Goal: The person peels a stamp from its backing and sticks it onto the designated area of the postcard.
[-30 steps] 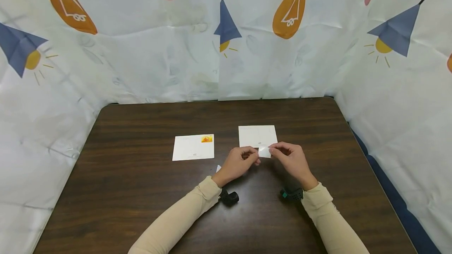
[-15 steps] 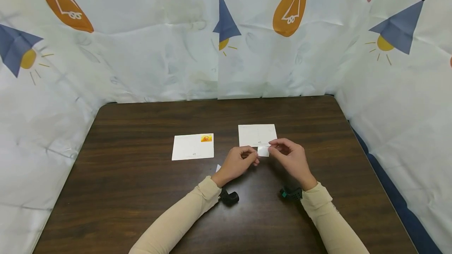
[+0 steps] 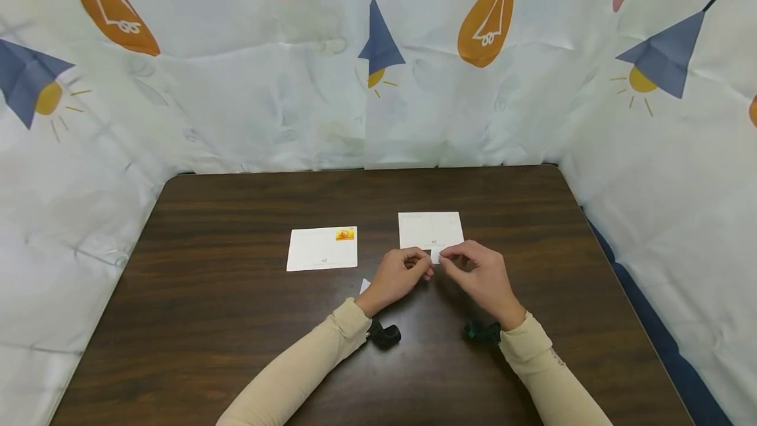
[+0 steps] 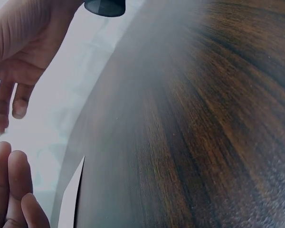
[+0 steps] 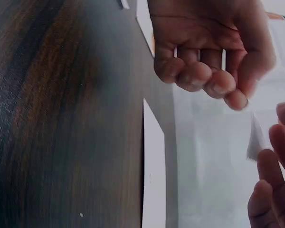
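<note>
Between my two hands is a small white postage stamp [image 3: 435, 256], pale side up, with a toothed edge visible in the right wrist view. My left hand [image 3: 399, 276] pinches its left edge between thumb and forefinger. From the other side my right hand [image 3: 481, 275] pinches it too, fingertips covering its right part. Both hands are just in front of a white postcard [image 3: 430, 227] lying on the table; the right fingers overlap its near edge. To the left lies another postcard [image 3: 322, 252] bearing an orange and yellow stamp [image 3: 345, 234] in its upper right corner.
A small white scrap [image 3: 365, 285] lies on the dark wooden table [image 3: 207, 307], partly hidden behind the left wrist. Black wrist cameras hang under both wrists. White cloth printed with lamps and bulbs surrounds the table's back and sides.
My right hand has moved a little left, its fingertips now covering more of the stamp, so less white shows between the hands. The left hand stays almost still.
</note>
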`<state>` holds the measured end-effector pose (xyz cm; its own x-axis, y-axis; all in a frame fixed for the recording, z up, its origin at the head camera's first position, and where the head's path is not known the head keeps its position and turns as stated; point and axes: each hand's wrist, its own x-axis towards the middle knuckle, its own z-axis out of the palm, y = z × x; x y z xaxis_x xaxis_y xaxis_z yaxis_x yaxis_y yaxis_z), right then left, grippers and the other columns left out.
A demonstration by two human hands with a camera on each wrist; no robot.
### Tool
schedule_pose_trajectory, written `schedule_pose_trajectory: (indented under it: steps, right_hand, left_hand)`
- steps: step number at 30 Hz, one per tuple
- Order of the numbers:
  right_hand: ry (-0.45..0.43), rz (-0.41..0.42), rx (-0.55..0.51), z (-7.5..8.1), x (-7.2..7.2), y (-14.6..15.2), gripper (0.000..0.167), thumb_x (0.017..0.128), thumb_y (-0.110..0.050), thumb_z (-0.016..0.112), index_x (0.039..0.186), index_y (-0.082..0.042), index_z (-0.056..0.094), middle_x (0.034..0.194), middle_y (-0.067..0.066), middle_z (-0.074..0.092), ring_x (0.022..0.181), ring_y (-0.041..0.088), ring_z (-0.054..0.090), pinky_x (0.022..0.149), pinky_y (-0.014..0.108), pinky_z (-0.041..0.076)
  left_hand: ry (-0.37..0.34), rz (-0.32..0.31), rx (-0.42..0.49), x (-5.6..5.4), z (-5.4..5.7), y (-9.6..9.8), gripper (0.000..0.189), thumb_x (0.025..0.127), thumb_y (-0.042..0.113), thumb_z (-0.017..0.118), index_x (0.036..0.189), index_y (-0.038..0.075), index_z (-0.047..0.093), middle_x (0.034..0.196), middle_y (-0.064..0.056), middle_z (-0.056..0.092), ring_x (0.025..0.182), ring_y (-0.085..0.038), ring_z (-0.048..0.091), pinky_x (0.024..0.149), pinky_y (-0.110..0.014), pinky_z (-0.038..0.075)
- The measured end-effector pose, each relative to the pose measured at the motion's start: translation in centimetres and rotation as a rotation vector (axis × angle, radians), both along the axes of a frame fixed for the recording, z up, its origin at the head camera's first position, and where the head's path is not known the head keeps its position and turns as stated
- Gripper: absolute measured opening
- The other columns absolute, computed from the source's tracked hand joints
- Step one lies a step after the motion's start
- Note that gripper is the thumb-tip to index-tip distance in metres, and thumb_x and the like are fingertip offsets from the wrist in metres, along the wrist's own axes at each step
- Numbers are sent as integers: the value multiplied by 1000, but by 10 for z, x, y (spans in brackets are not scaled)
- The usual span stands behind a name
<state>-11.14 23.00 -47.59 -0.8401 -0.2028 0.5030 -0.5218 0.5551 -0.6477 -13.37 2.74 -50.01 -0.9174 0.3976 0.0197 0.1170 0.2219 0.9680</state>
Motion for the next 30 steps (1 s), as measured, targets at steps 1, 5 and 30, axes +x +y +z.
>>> schedule_pose_trajectory:
  steps: [1, 5, 30]
  right_hand:
    - [19, 11, 20, 0, 0, -2, 21, 82, -1, 84, 96, -15, 80, 88, -2, 76, 72, 10, 62, 64, 23, 54]
    - [43, 15, 93, -3, 1, -6, 21, 79, -3, 87, 96, -15, 80, 90, -3, 76, 75, 9, 63, 66, 23, 56]
    - [-77, -15, 168, -2, 10, -14, 8, 88, -12, 82, 94, -17, 81, 90, -3, 78, 81, 9, 72, 71, 33, 62]
  left_hand:
    - [2, 1, 2, 1, 0, 0, 22, 103, 19, 60, 96, 7, 77, 85, -9, 78, 76, -6, 73, 76, -19, 58]
    - [13, -2, 1, 3, 1, -1, 20, 103, 18, 60, 96, 11, 77, 86, -8, 79, 78, -9, 74, 76, -21, 59]
    - [133, -11, -136, 12, 5, -7, 19, 103, 17, 60, 95, 14, 78, 84, 0, 78, 71, 3, 64, 67, -17, 54]
